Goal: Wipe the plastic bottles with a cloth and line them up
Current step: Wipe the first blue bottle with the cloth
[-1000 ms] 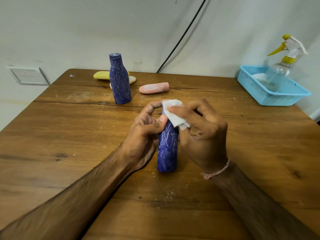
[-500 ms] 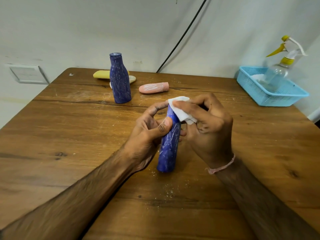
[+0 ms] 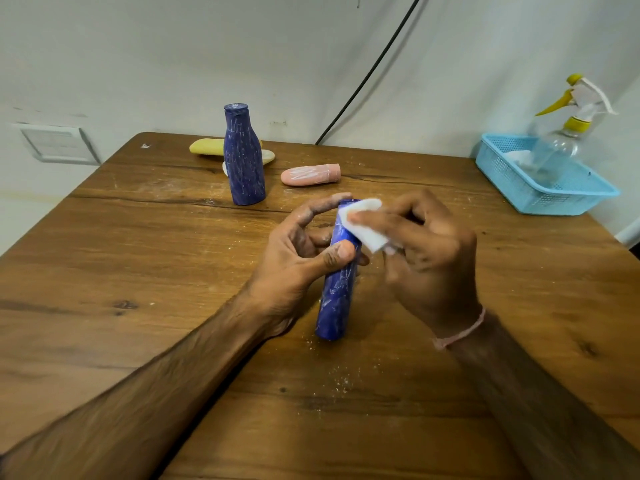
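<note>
Wooden table (image 3: 138,265): your left hand (image 3: 294,258) grips the tilted blue bottle (image 3: 337,299) mid-table, your right hand (image 3: 429,258) beside it. Beyond, the standing blue bottle (image 3: 244,161), pink bottle (image 3: 310,174) and yellow bottle (image 3: 206,146) look streaked and unaligned, so most work remains. Your right fingers pinch the cloth (image 3: 367,226) against the tilted bottle's top.

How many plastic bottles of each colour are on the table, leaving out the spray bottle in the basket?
Blue: 2, the held bottle and the standing bottle.
Pink bottle: 1, lying down.
Yellow bottle: 1, lying down.
Cream bottle: 1, mostly hidden behind the standing bottle.
Total: 5.
</note>
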The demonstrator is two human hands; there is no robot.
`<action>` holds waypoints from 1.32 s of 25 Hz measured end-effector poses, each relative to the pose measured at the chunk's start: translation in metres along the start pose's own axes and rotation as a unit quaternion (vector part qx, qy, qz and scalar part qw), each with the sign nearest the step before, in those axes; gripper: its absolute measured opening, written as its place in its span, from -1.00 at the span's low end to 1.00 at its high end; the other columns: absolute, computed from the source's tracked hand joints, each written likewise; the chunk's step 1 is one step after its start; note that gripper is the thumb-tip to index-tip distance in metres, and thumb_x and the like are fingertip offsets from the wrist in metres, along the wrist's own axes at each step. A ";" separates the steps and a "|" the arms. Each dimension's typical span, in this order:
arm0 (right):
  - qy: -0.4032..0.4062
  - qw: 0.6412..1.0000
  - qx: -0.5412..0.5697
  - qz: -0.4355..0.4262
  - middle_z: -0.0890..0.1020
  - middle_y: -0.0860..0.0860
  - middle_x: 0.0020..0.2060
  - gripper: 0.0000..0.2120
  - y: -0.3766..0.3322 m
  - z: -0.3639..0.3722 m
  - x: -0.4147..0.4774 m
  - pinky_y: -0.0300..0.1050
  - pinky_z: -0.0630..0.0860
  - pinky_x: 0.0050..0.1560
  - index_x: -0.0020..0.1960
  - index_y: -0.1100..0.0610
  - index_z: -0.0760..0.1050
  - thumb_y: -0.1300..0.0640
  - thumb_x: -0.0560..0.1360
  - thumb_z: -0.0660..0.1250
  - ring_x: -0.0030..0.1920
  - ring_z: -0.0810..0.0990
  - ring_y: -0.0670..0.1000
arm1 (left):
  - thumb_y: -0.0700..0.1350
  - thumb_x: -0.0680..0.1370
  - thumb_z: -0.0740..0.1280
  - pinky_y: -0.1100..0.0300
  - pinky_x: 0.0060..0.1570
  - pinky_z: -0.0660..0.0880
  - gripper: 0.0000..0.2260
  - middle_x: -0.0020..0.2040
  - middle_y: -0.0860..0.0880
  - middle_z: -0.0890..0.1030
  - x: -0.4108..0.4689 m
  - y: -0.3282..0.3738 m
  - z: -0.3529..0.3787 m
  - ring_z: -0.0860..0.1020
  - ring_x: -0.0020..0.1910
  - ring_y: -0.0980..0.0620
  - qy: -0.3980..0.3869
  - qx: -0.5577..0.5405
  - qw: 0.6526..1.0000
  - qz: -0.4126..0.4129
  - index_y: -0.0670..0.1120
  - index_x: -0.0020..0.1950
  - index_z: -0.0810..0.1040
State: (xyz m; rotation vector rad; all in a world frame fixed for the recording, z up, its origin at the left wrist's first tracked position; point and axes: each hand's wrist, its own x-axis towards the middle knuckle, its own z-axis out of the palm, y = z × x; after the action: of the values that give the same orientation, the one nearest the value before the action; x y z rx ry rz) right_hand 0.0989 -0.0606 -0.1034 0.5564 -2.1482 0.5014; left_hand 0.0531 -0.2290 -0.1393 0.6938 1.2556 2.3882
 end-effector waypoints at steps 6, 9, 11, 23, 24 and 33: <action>-0.013 1.000 -0.016 0.016 0.61 0.14 -0.12 -0.73 0.000 0.008 -0.004 -0.11 0.49 -0.14 0.10 0.24 0.67 0.37 0.43 0.37 -0.07 0.51 0.03 | -0.21 0.44 0.43 0.02 -0.05 0.68 -0.43 0.06 -0.21 0.68 0.003 0.004 -0.008 0.70 -0.12 -0.09 -0.001 -0.104 0.992 -0.073 -0.15 0.45 0.42; -0.049 0.998 0.010 0.041 0.59 0.16 0.05 -0.70 0.007 0.007 0.004 -0.27 0.54 0.04 0.16 0.24 0.63 0.30 0.43 0.42 0.07 0.54 0.00 | -0.23 0.60 0.27 -0.06 0.07 0.64 -0.52 0.19 -0.25 0.60 0.005 0.004 -0.009 0.66 0.00 -0.15 -0.021 -0.115 0.988 -0.098 -0.20 0.53 0.34; -0.094 0.995 0.036 0.023 0.58 0.15 0.08 -0.70 0.014 0.006 0.008 -0.28 0.54 0.06 0.16 0.23 0.63 0.30 0.43 0.46 0.10 0.54 0.00 | -0.22 0.64 0.20 -0.07 0.05 0.64 -0.56 0.18 -0.28 0.59 0.006 0.003 -0.010 0.66 -0.01 -0.17 -0.010 -0.115 0.987 -0.108 -0.22 0.53 0.33; -0.064 0.996 0.066 -0.019 0.63 0.13 -0.09 -0.75 0.017 0.012 -0.001 -0.20 0.53 -0.11 0.06 0.27 0.67 0.44 0.42 0.40 -0.11 0.59 0.03 | -0.17 0.66 0.11 0.03 -0.22 0.64 -0.71 -0.03 -0.23 0.66 0.005 0.006 -0.003 0.66 -0.20 -0.17 0.041 -0.105 0.985 -0.131 -0.20 0.30 0.49; -0.043 0.998 0.052 -0.003 0.63 0.13 -0.09 -0.74 0.018 0.012 0.000 -0.21 0.54 -0.11 0.07 0.27 0.67 0.45 0.41 0.40 -0.11 0.59 0.02 | -0.17 0.67 0.10 0.03 -0.21 0.63 -0.71 0.00 -0.25 0.65 0.005 0.005 -0.004 0.66 -0.19 -0.21 0.038 -0.105 0.985 -0.132 -0.20 0.31 0.49; -0.020 0.997 0.076 0.013 0.64 0.13 -0.14 -0.75 0.015 0.010 0.000 -0.33 0.51 -0.12 0.01 0.28 0.69 0.48 0.38 0.44 -0.20 0.60 -0.03 | -0.07 0.59 0.26 0.07 -0.26 0.58 -0.64 0.02 -0.31 0.54 0.008 0.003 0.000 0.58 -0.18 -0.19 0.012 -0.118 0.977 -0.174 -0.16 0.36 0.45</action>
State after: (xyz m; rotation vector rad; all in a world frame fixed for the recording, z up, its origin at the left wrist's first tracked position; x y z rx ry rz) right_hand 0.0843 -0.0541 -0.1117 0.6274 -2.1685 0.6765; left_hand 0.0464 -0.2271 -0.1349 0.3405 0.9846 2.2065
